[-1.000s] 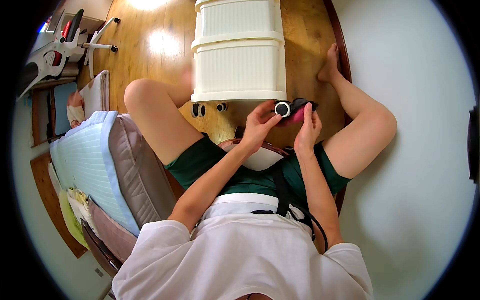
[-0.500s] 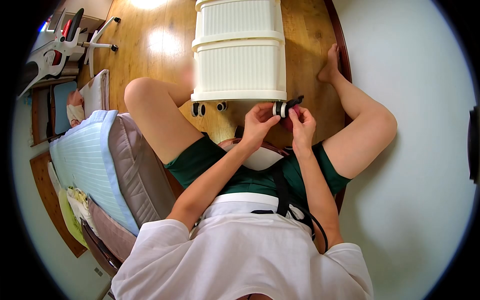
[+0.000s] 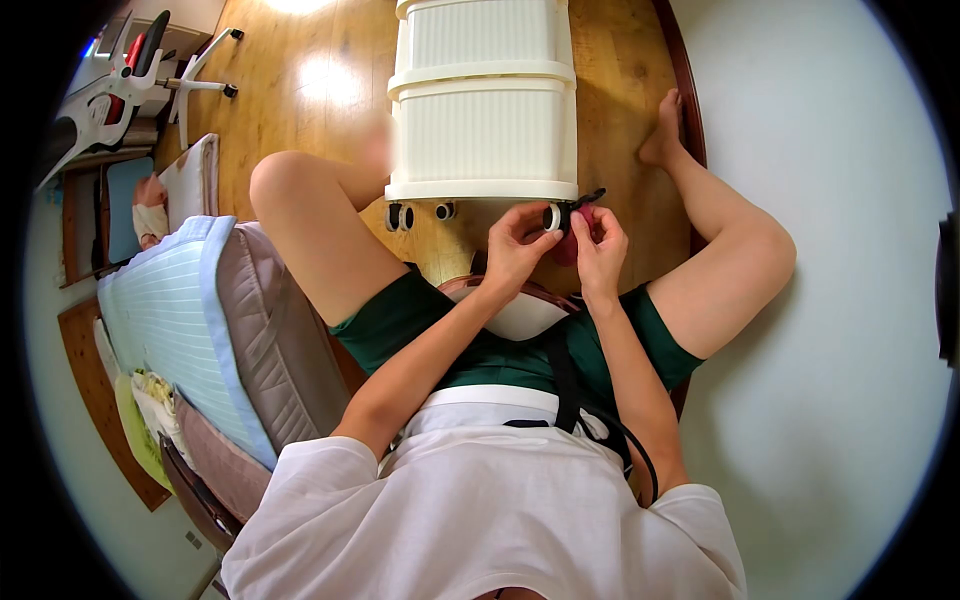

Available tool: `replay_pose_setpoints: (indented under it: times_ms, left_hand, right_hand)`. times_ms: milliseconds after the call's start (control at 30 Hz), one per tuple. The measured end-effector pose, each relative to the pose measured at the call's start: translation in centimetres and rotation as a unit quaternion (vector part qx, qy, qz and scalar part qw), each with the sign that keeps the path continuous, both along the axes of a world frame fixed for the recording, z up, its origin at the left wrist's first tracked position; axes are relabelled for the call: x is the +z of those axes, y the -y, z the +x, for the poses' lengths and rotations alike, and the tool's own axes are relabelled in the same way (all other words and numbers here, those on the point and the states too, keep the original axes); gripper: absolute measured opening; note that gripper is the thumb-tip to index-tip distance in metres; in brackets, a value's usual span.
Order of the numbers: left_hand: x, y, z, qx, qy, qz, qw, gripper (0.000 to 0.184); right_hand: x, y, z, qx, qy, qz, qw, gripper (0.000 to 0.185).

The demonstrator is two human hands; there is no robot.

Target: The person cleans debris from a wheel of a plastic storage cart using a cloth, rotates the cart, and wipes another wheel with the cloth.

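Note:
A cream plastic drawer cabinet (image 3: 484,145) stands on black-and-white casters in front of me. My left hand (image 3: 515,248) is closed, with thumb and fingers around the caster (image 3: 552,217) under its near right corner. Just to the right, my right hand (image 3: 601,250) pinches a black strip-like piece (image 3: 588,199), whose free end sticks up to the right. A dark pink object (image 3: 566,249) shows between my hands, mostly covered by them, and its kind is unclear.
More casters (image 3: 398,217) show at the cabinet's near left. A bed with a striped light-blue mat (image 3: 165,315) is at my left, and a white office chair (image 3: 110,110) stands far left. My bent legs frame the cabinet; a pale wall (image 3: 830,300) rises at right.
The black piece has shifted slightly, and its end now points more to the right. Both hands stay at the same caster. The whole view has moved a little.

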State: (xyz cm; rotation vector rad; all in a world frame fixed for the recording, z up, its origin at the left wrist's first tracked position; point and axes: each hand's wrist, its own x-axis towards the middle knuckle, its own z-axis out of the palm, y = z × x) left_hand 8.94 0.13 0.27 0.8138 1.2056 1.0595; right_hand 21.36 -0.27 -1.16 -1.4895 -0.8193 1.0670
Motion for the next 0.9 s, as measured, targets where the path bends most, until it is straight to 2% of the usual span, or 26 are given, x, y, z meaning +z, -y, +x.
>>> replay_pose_setpoints:
  times_ms: [167,333,467,633,733,900]
  left_hand:
    - [-0.1,0.0,-0.4,-0.030,0.009,0.007,0.999,0.046]
    - [-0.8,0.2,-0.9,-0.052,-0.065,0.098,0.992,0.044]
    - [0.2,-0.1,-1.2,-0.087,-0.160,0.137,0.974,0.045]
    - [0.4,-0.4,-1.1,-0.081,-0.158,0.167,0.970,0.044]
    - [0.7,-0.5,-1.2,-0.089,-0.179,0.168,0.965,0.044]
    - [1.0,-0.9,-1.6,-0.110,-0.280,0.232,0.925,0.046]
  right_hand:
    - [1.0,-0.2,-0.3,-0.015,-0.065,0.007,0.998,0.015]
    - [1.1,-0.3,-0.5,0.008,-0.078,-0.016,0.997,0.016]
    - [1.3,-0.7,-0.5,-0.007,-0.163,-0.044,0.986,0.015]
    - [2.3,-0.8,-0.1,-0.030,-0.236,-0.057,0.970,0.012]
    - [2.2,-0.5,0.0,-0.020,-0.207,-0.039,0.977,0.010]
    - [2.1,-1.3,-0.1,0.043,-0.030,-0.006,0.999,0.010]
